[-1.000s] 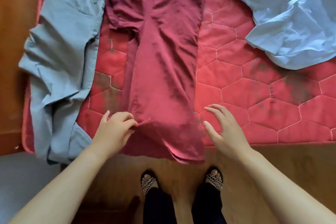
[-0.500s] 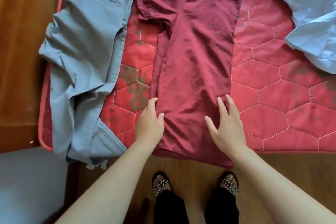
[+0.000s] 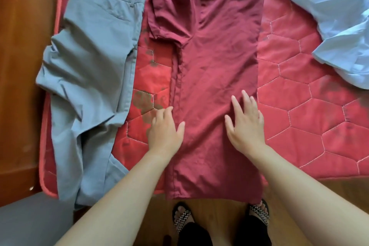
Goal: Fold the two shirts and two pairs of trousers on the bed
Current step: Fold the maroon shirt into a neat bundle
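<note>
Both hands lie flat, palms down: left hand (image 3: pixel 165 128) on the left edge of the maroon shirt (image 3: pixel 215 78), right hand (image 3: pixel 246 124) on its middle, gripping nothing. The shirt's a long strip on the red mattress (image 3: pixel 311 118), hem hanging off the edge. Grey trousers (image 3: pixel 93 78) just left, light blue shirt (image 3: pixel 327 16) crumpled off right

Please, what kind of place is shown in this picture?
Most likely a bedroom at home. A quilted red mattress lies in a wooden bed frame, with clothes spread on it: a maroon shirt, grey trousers and a light blue garment.
</note>
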Demonstrator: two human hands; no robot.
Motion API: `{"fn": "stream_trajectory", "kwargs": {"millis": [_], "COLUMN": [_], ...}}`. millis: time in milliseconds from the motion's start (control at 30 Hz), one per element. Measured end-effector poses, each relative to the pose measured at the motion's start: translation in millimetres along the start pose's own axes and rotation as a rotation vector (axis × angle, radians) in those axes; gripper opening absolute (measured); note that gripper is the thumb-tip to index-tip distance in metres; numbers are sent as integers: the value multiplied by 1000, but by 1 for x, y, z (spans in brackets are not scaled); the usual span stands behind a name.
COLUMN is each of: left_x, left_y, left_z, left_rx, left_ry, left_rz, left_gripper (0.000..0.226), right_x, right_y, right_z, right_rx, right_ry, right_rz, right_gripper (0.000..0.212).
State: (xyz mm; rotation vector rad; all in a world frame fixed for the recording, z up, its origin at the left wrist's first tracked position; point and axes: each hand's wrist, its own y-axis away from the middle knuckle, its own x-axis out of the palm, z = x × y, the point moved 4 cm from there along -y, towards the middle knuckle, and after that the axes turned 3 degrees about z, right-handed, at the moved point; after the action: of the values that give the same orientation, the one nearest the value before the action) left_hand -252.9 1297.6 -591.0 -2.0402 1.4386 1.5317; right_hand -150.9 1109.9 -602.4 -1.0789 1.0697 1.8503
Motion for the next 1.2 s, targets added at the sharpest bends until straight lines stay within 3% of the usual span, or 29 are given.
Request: {"fn": "stream_trajectory", "kwargs": {"millis": [133, 300, 533, 700, 833, 933, 1067, 1200], "left_x": [6, 9, -40, -73, -87, -83, -81, -89], "left_y": [-42, -42, -113, -184, -229, -256, -277, -290], "left_z": [-18, -25, -59, -71, -77, -68, -42, -33], "left_rx": [-42, -16, 68, -76, 34, 7, -150, -96], "left_ry": [37, -93, -148, 13, 1, -123, -110, -12], "left_rz": [80, 157, -41, -197, -270, -265, -257, -256], "left_gripper": [54, 62, 54, 40, 30, 40, 65, 81], "right_x": [16, 11, -32, -47, -44, -34, -11, -6], "right_y": [-22, -12, -105, -184, -227, -253, -274, -277], "right_z": [-6, -17, 14, 39, 62, 84, 119, 128], "right_rx": [-25, -22, -110, -139, -217, -248, -281, -283], "right_ry": [89, 40, -49, -26, 2, 7, 94, 26], "right_rz": [79, 40, -1, 22, 57, 31, 58, 27], "right_gripper": [57, 55, 54, 54, 53, 53, 59, 58]}}
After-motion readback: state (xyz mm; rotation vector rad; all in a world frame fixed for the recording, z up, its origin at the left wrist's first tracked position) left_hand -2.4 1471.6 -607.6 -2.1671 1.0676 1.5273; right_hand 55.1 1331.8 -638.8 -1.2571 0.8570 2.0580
